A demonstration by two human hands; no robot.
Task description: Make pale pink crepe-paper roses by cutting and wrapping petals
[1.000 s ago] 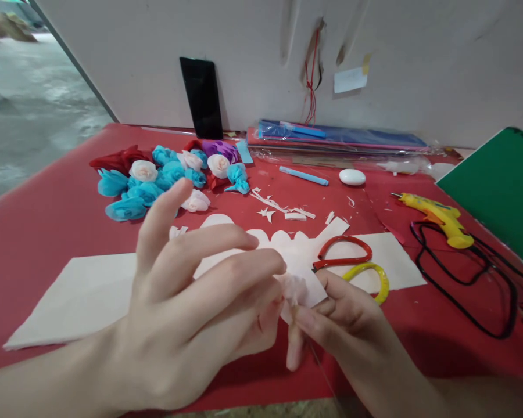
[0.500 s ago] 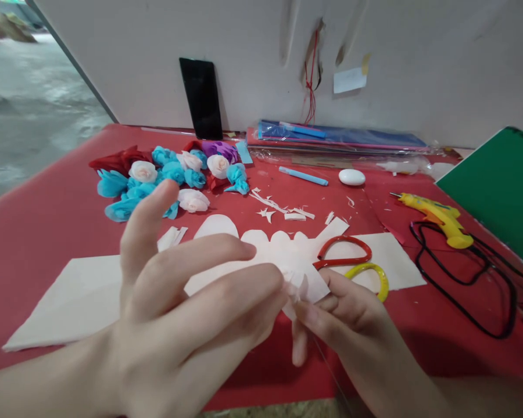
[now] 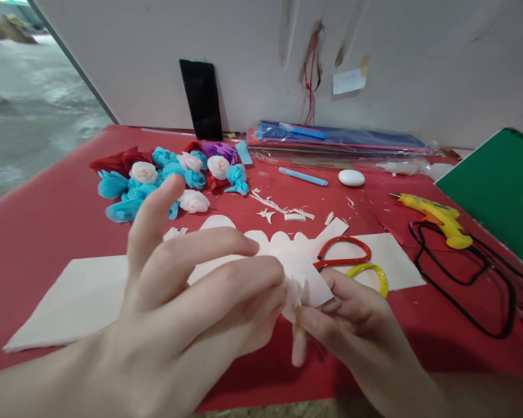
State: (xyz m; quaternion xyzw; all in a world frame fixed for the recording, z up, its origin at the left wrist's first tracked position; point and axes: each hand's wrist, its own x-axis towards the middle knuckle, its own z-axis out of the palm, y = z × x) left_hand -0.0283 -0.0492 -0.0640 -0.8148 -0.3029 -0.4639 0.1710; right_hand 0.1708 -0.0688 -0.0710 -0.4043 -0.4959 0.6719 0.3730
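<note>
Between my two hands is a piece of white paper (image 3: 316, 285), partly bunched at its left side. My left hand (image 3: 204, 296) pinches its left side, with the index and other upper fingers raised and bent. My right hand (image 3: 359, 325) grips the lower edge between thumb and fingers, and a thin wire or thread hangs beneath. Behind them lies white paper with a scalloped edge (image 3: 283, 247). Scissors with red and yellow handles (image 3: 344, 261) rest on white sheets just beyond my right hand.
Blue, white, red and purple paper flowers (image 3: 174, 174) lie at the back left. A phone (image 3: 201, 100) leans on the wall. A yellow glue gun (image 3: 438, 215) with black cable, a green board (image 3: 501, 186) and a white oval object (image 3: 351, 177) are rightward. Paper scraps lie centrally.
My left hand has shifted slightly right and its raised finger has tilted right. The white paper between my hands has turned a little.
</note>
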